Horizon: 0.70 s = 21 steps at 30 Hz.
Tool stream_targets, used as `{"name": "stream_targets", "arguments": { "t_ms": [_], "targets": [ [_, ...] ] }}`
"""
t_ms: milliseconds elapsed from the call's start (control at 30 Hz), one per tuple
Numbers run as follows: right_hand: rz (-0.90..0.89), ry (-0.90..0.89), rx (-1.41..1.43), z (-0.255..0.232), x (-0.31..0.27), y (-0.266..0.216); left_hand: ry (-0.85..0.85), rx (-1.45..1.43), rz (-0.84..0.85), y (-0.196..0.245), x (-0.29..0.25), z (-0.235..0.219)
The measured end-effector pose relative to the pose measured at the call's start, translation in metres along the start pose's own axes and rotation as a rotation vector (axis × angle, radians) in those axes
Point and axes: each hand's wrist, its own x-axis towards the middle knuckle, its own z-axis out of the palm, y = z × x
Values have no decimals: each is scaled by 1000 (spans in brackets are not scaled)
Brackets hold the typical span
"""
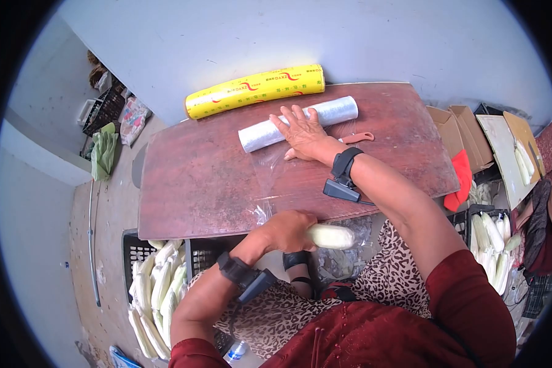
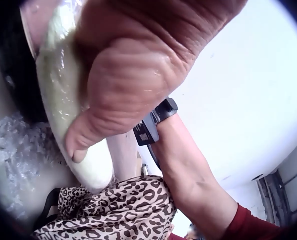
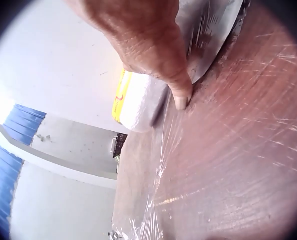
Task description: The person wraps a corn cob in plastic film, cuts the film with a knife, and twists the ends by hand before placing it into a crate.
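Head view shows me the left hand (image 1: 282,232), fingers curled round a pale ear of corn (image 1: 332,237) at the desk (image 1: 190,184)'s near edge; the right hand (image 1: 306,136) spreads its fingers on the film roll (image 1: 260,135).

Pale bluish wall (image 1: 386,46), scuffed reddish-brown table (image 1: 187,178), grey floor (image 1: 116,196), brightly lit blue sheeting (image 3: 26,122)

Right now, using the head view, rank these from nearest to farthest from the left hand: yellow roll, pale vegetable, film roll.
From the left hand:
1. Pale vegetable: held in it.
2. Film roll: farther forward, under the right hand.
3. Yellow roll: beyond the film roll.
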Motion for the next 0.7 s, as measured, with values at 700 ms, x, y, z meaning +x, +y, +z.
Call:
{"name": "stream_targets", "arguments": {
  "t_ms": [700],
  "targets": [
    [-136, 215, 121, -11, -20, 24, -96, -545, -25, -14, -13, -14]
  ]
}}
